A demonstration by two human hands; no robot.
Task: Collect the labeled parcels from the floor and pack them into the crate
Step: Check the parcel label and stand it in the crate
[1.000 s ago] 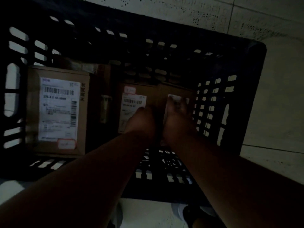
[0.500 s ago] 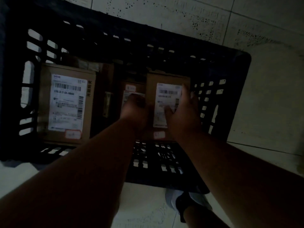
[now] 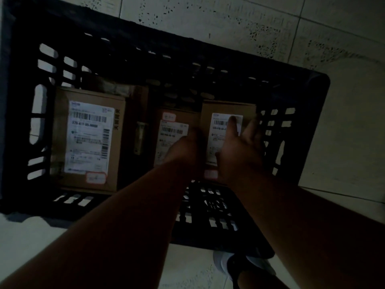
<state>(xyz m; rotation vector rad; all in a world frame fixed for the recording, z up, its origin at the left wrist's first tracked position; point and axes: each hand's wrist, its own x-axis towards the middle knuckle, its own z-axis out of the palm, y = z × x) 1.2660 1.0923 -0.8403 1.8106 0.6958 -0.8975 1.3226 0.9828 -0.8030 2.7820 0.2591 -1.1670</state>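
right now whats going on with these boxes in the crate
A person is packing labeled cardboard parcels into a black slatted crate on a tiled floor. Both hands are on the small parcel at the crate's right end: the right hand lies over its label, the left hand at its left edge. Another small parcel sits beside it, and a larger one lies at the left.

Black slatted crate [image 3: 308, 113] on the floor holds three brown cardboard parcels, white labels up. Large parcel [image 3: 87, 140] left; middle parcel [image 3: 173, 130] and right parcel [image 3: 220, 130] touching.
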